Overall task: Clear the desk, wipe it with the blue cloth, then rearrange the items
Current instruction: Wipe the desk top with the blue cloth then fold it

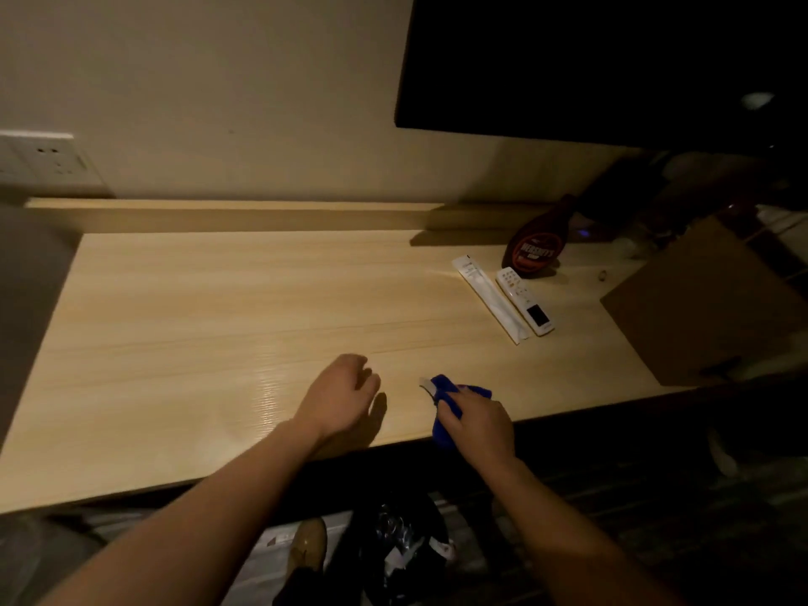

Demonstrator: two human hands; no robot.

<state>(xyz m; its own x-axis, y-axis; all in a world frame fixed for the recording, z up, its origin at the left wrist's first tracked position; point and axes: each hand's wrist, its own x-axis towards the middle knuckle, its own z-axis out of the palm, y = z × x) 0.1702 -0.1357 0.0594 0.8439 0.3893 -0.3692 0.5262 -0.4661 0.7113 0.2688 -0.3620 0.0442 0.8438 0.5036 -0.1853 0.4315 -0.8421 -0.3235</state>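
The light wooden desk point(218, 308) fills the view. My right hand point(476, 422) grips the bunched blue cloth point(444, 389) at the desk's front edge; a white tag sticks out of the cloth on its left. My left hand point(339, 395) hovers just above the desk to the left of the cloth, fingers loosely curled and holding nothing. At the back right lie a white remote control point(524, 301) and a long white packet point(487, 297), side by side. A brown syrup bottle point(538, 242) stands behind them.
A brown cardboard box point(708, 308) sits on the desk's right end. A dark screen point(603, 63) hangs on the wall above. A wall socket point(43, 161) is at the far left. Below the desk edge are a black bag point(398, 548) and a shoe point(308, 548).
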